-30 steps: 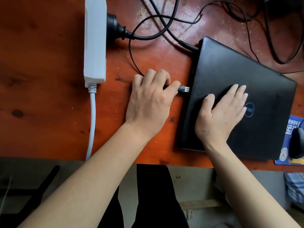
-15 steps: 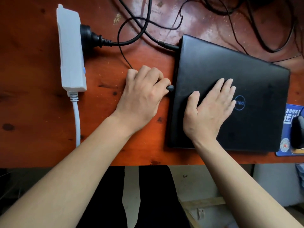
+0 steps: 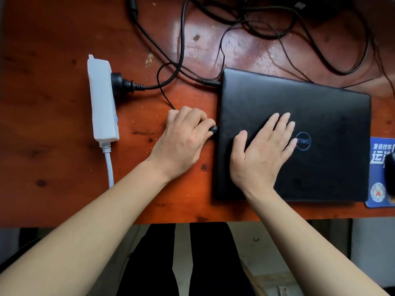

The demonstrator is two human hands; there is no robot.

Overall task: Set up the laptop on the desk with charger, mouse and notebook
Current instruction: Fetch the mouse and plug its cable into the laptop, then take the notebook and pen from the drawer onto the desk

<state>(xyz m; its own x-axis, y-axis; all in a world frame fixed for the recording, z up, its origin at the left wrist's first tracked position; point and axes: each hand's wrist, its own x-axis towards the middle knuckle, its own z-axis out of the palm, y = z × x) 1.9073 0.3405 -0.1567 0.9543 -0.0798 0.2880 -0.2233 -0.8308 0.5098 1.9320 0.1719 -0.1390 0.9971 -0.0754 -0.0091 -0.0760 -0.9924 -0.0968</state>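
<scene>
Right, there is one closed black laptop lying flat on the reddish-brown wooden desk, toward its right side and close to the near edge, with a round blue-ringed logo on the lid that reads as Dell (seen upside down from here). The right hand lies open and flat on that lid, fingers spread, gripping nothing. The left hand is curled tight around a small black plug, which it pinches right against the laptop's left edge. One thin black cable runs out from behind its knuckles. A second, thicker black charger lead meets the laptop's far left corner. To the left lies one white power strip with a single black mains plug seated in it and a white cord trailing off the desk. At the right edge sits one blue mouse pad with white Chinese characters I cannot read whole, and one black mouse on it.
</scene>
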